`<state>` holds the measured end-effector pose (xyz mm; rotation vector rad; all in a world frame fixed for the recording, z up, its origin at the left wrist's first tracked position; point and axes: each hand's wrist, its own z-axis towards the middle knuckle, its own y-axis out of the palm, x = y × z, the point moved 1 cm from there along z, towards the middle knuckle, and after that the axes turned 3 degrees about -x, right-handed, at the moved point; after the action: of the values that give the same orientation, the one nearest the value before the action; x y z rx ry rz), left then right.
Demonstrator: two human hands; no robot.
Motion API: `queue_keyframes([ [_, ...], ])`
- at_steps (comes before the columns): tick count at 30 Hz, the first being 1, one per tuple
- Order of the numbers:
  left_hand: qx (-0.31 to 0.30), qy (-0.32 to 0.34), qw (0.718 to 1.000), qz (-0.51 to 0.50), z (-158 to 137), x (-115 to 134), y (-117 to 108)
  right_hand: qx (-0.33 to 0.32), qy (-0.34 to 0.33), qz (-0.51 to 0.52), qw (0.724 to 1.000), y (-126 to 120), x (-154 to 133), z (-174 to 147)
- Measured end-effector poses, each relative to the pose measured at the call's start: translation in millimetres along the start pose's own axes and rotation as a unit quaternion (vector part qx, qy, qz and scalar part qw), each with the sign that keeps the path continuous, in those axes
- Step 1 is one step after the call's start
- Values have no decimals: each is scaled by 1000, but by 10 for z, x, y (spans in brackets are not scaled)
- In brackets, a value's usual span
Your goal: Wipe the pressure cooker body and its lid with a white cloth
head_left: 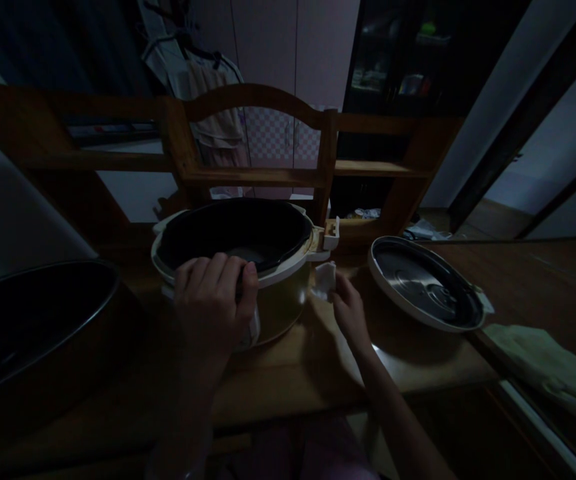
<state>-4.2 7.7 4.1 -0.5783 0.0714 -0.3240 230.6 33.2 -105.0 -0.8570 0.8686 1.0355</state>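
Note:
A rice cooker (283, 300) with a pale rim and a black inner pot (208, 227) stands open on the wooden desk. My left hand (213, 293) is closed over its front edge, fingers curled over the rim and thumb at the right. Whether it presses on the inner pot too, I cannot tell. To the right of the cooker's body, my right hand (349, 303) pinches a small crumpled white tissue (324, 281). The tissue is close to the cooker's side, and contact is unclear. The cooker's detached lid (418, 280) lies inner side up farther right.
At the left stands a large dark pot (113, 293). A wooden shelf frame (258, 177) rises behind the cooker. Pale crumpled cloth (543, 360) lies at the right, beside a wooden surface (533, 273). The room is dim.

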Motion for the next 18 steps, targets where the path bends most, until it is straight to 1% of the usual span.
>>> queue_keyframes([
  [3, 0, 1, 1000, 0, 4, 4, -3, -34, -29, -8, 999, 98, 28, 393],
  [6, 6, 8, 1000, 3, 5, 3, -1, -67, -37, -9, 997, 249, 69, 572],
  [8, 14, 12, 1000, 7, 3, 1, 5, -82, -36, -9, 996, 313, 118, 551],
  [12, 23, 10, 999, 21, 0, -3, 23, -91, -31, -15, 995, 314, 151, 298],
  [15, 26, 6, 999, 17, 1, -3, 33, -92, -34, -23, 995, 249, 2, 149],
  [18, 28, 6, 1000, 9, 0, -2, 34, -79, -48, -28, 995, 183, -251, 190],
])
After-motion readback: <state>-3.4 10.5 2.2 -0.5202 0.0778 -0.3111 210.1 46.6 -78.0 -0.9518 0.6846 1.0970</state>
